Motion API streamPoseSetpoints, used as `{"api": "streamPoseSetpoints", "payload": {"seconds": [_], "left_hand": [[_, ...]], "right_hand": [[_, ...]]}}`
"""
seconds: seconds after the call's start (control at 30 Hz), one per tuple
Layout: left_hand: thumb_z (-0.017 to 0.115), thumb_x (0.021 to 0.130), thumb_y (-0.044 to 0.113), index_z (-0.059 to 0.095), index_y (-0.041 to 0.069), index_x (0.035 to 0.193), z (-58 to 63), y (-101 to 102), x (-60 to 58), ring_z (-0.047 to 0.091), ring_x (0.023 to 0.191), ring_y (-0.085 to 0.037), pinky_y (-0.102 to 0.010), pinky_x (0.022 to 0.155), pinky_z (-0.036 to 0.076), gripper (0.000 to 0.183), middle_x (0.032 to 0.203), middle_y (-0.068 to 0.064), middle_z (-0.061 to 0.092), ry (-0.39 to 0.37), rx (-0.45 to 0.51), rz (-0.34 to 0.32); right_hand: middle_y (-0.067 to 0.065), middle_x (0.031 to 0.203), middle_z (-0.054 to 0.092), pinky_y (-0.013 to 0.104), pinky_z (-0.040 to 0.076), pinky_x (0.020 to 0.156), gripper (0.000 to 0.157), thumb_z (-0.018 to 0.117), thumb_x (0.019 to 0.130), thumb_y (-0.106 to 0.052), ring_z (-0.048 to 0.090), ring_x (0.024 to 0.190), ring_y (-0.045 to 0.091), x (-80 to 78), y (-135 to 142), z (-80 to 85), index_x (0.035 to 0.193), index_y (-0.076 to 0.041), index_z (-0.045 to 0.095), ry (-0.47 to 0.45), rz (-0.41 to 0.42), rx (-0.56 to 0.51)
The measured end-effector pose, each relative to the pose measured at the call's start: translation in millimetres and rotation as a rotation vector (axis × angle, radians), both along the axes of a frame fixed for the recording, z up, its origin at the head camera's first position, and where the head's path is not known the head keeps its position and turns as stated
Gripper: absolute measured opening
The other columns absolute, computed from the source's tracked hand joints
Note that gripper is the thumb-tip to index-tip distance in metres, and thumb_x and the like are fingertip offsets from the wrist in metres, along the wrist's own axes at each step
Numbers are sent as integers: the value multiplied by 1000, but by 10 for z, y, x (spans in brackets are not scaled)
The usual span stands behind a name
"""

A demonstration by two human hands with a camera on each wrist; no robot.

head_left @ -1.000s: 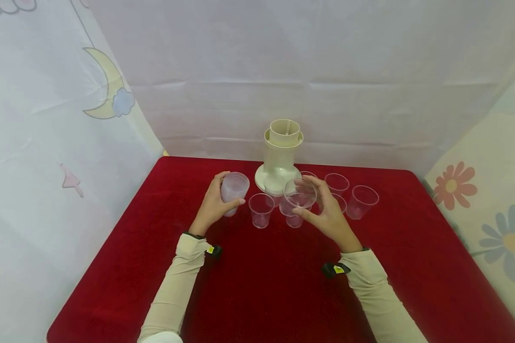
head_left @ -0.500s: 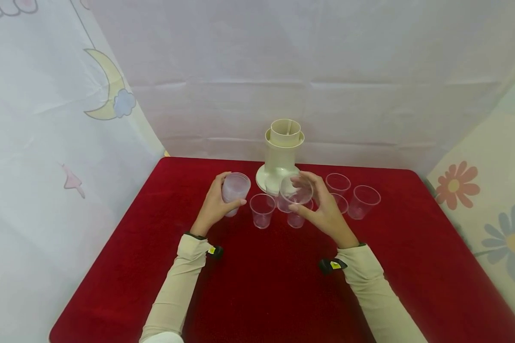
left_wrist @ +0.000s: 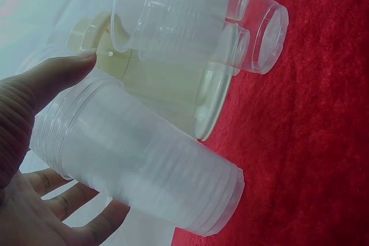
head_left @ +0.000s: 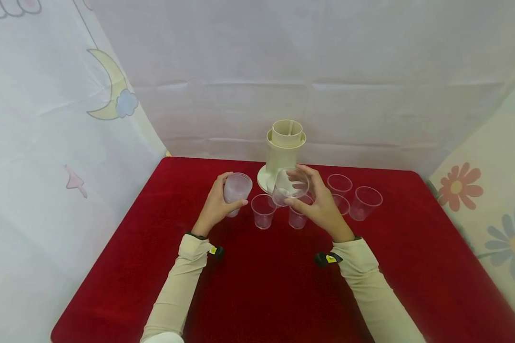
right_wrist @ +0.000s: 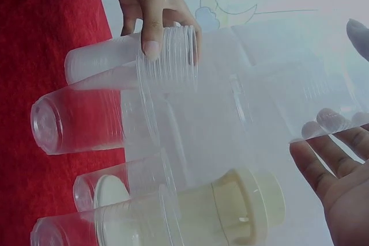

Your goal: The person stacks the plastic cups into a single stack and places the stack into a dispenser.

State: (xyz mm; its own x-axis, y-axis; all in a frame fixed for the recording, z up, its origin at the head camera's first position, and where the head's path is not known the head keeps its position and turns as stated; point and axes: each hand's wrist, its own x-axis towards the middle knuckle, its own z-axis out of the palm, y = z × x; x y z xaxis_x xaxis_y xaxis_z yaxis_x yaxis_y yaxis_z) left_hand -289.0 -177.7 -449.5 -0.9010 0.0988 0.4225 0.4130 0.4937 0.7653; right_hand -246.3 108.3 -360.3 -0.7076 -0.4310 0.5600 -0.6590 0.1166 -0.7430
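Observation:
My left hand (head_left: 216, 205) grips a stack of nested clear plastic cups (head_left: 238, 190), its thumb across the near side by the rims. Several stacked rims show in the left wrist view, where the stack (left_wrist: 144, 154) leans. My right hand (head_left: 324, 209) holds a single clear plastic cup (head_left: 288, 190) between thumb and fingers, raised over the back middle of the table. Below it stand two upright clear cups, a left one (head_left: 263, 216) and a right one (head_left: 297, 220), the latter partly behind the held cup and thumb.
A cream cylinder on a round base (head_left: 281, 155) stands at the back of the red-covered table (head_left: 257, 295). More clear cups stand to the right, including an outer cup (head_left: 365, 205) and a rear cup (head_left: 340, 185). A white cloth backdrop (head_left: 240, 109) rises behind.
My right hand has moved left and slightly away from me, carrying the single cup toward the cream cylinder. My left hand has stayed nearly still with the stack.

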Motion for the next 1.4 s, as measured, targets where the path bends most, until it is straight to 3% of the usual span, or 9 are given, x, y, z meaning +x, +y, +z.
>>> {"api": "streamPoseSetpoints", "payload": {"seconds": [0.17,0.63,1.1,1.4], "left_hand": [[80,65,33,32,20,134,10,2,-3,47,103,-18,-41,78,48,85,122,-1,44,-2,-2,-3],[80,65,34,30,28,133,-58,-2,32,46,105,-17,-41,79,48,85,123,0,43,-33,10,-3],[80,65,34,30,24,135,-30,10,24,45,107,-17,-41,81,47,86,124,1,42,-37,-3,-4],[81,64,33,32,21,134,-14,13,5,47,104,-17,-39,80,47,86,121,-1,44,-3,1,-11]], "right_hand": [[18,128,46,53,38,91,75,71,73,2,44,117,32,1,-44,35,134,-1,28,33,-1,-22],[22,128,44,53,39,90,69,65,77,4,43,116,38,-74,-169,0,134,2,25,-30,15,-73],[23,128,43,54,37,91,68,64,79,3,43,115,40,-133,-350,25,134,3,24,-59,23,-155],[24,128,42,50,35,95,69,63,77,9,42,116,38,-195,-489,26,133,6,23,-17,21,-234]]}}
